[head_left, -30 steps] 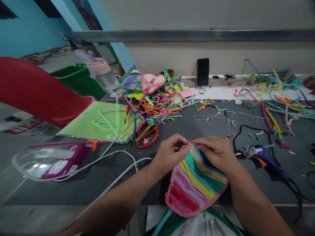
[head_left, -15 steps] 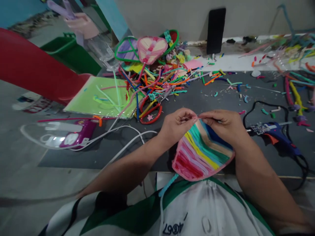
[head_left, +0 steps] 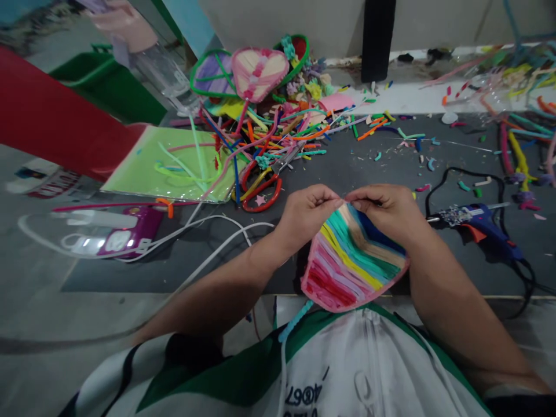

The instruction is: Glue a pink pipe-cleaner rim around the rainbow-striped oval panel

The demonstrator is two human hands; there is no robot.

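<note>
A striped pipe-cleaner panel point(head_left: 354, 260) with a pink edge leans between my forearms, close to my shirt. Its stripes run from red and pink through yellow and green to tan and dark blue. My left hand point(head_left: 310, 214) pinches the panel's upper edge with thumb and forefinger. Close beside it, nearly fingertip to fingertip, my right hand point(head_left: 386, 211) pinches the same edge and covers part of the blue stripes. Whatever small piece may lie between the fingertips is hidden. A light-blue fuzzy stem point(head_left: 296, 321) lies at the panel's lower left, against my shirt.
Red-handled scissors point(head_left: 263, 188) lie left of my hands, beside a heap of pipe-cleaner pieces point(head_left: 264, 139). A blue glue gun point(head_left: 490, 231) rests at right with its black cord. White cables point(head_left: 217, 243) cross the left side near a purple device point(head_left: 130, 231). A black phone point(head_left: 377, 40) stands behind.
The whole scene has shifted slightly up and left in view. Both hands keep their pinch on the panel's top edge, with fingertips slightly closer together.
</note>
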